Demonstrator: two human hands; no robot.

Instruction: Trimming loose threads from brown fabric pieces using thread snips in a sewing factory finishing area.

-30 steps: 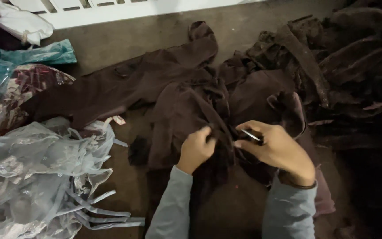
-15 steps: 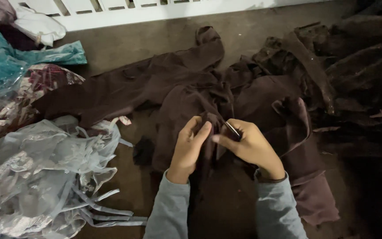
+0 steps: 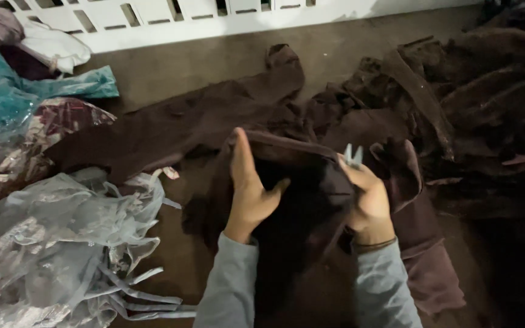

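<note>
A: Two hands are on one dark brown garment (image 3: 311, 200). Your left hand (image 3: 249, 188) lies flat with its fingers stretched up along the folded edge and the thumb spread to the right, pressing the cloth rather than gripping it.

B: And the right one?

A: Your right hand (image 3: 367, 197) is closed around the garment's right edge, and a small pair of pale metal snips (image 3: 352, 155) sticks up out of its fingers. Whether the blades touch the cloth I cannot tell.

B: Where does the garment lie?

A: It lies on the brown floor (image 3: 214, 67), bunched up between your hands. One long brown sleeve (image 3: 183, 124) runs away up and to the left of your left hand, ending in a cuff beyond your fingertips.

B: What sits around you?

A: Left of your left hand, a heap of crumpled clear plastic bags (image 3: 56, 243) lies just beside the garment's lower edge. Further left and beyond it there is a teal cloth (image 3: 74, 85) and a patterned one wrapped in plastic. Right of your right hand, a pile of more dark brown garments (image 3: 481, 91) spreads out, touching the one you hold. A white slatted wall (image 3: 171, 15) runs across the far side, well apart from both hands.
</note>
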